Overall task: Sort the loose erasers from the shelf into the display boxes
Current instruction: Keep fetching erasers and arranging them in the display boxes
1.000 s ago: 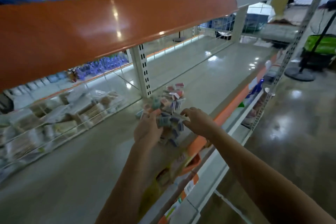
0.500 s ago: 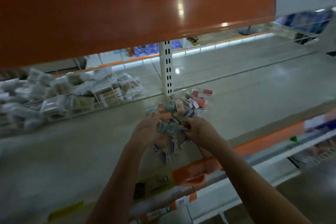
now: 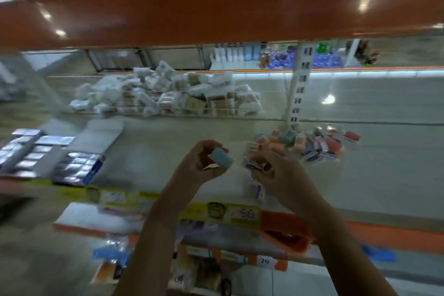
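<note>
Store shelf (image 3: 168, 151), blurry. Left hand (image 3: 201, 163) pinches blue eraser (image 3: 222, 160), grip clamped. Right hand (image 3: 276, 173) grips several small erasers (image 3: 254, 166). Loose eraser pile (image 3: 312, 144) far right; display boxes (image 3: 48, 156) sit left.
</note>
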The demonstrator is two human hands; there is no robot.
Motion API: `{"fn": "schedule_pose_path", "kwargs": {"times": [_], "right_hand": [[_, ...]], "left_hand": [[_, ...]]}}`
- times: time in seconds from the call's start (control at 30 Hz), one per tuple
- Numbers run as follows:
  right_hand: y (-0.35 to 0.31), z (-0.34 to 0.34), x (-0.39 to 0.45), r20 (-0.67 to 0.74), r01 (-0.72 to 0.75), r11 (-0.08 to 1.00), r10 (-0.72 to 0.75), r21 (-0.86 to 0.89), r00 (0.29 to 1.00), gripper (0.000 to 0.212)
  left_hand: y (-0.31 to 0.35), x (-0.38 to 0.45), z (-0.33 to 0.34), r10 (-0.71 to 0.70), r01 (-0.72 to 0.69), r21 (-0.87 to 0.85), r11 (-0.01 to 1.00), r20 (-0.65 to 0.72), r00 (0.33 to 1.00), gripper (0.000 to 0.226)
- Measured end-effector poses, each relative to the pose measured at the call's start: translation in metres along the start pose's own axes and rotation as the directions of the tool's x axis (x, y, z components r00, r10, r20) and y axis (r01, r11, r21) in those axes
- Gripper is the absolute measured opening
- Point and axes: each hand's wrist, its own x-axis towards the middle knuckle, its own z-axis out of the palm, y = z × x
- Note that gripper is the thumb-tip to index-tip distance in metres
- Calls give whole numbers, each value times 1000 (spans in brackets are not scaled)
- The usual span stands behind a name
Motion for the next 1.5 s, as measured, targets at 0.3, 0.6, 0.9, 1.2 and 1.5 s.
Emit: {"fn": "schedule_pose_path", "kwargs": {"times": [0.3, 0.6, 0.9, 1.2, 1.5], "right_hand": [[-132, 87, 21, 152, 248, 961, -266, 126, 952, 16], [-262, 208, 31, 199, 239, 949, -279, 204, 940, 18], [-314, 272, 77, 208, 228, 960, -259, 159, 943, 18], [-321, 309, 152, 171, 182, 975, -203, 129, 964, 20], [-304, 322, 170, 285, -6, 998, -13, 67, 958, 12]], "left_hand": [[31, -96, -126, -4, 1, -14, 1000, -249, 969, 41], [39, -178, -279, -94, 46, -161, 986, -307, 947, 49], [26, -178, -381, -135, 100, -121, 988, -337, 932, 29], [13, -118, -444, -217, 199, -110, 974, -193, 957, 48], [-4, -69, -473, -196, 190, -74, 979, -71, 978, 39]]}}
